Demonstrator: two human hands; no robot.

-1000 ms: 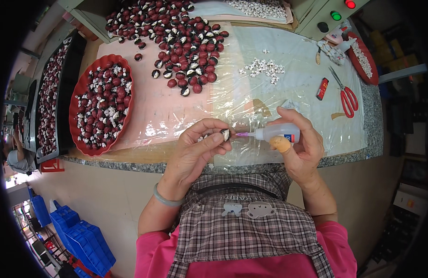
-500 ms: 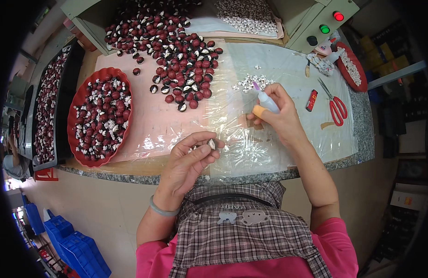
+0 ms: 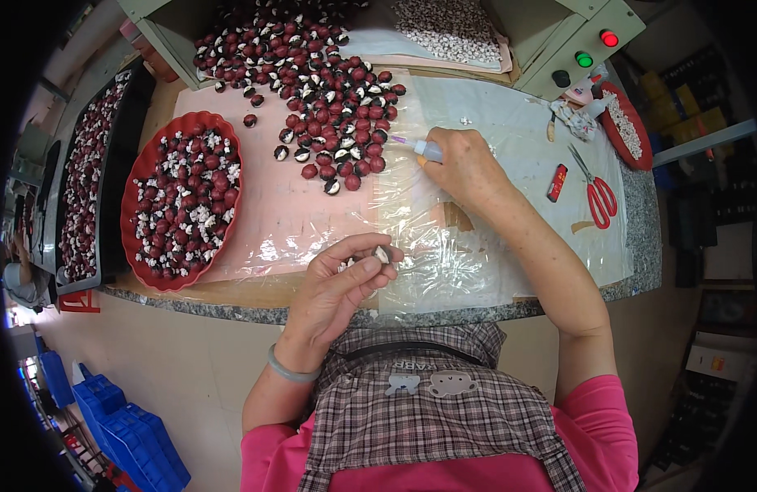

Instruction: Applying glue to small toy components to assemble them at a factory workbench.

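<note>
Above the near edge of the table, my left hand (image 3: 339, 283) pinches a small dark-and-white ball piece (image 3: 381, 254) between thumb and fingers; a bit of white also shows in its palm. Farther out, my right hand (image 3: 470, 170) grips a squeeze bottle (image 3: 431, 151) with a thin purple tip. The bottle lies nearly level, its tip pointing left at the edge of a pile of dark red balls (image 3: 317, 127) with black and white parts. My right hand covers most of a patch of small white pieces; one white piece (image 3: 465, 120) shows beyond it.
A red scalloped bowl (image 3: 129, 221) of balls and white pieces stands left, beside a long black tray (image 3: 108, 197). Right lie red-handled scissors (image 3: 601, 201), a red lighter-like object (image 3: 557, 183) and a red dish (image 3: 641, 160) of white pieces. A green-grey cabinet (image 3: 550, 57) stands behind.
My right hand has moved left and farther out, over the white pieces. The bottle has turned from pointing up to pointing left. My left hand keeps its hold; the view has shifted slightly.
</note>
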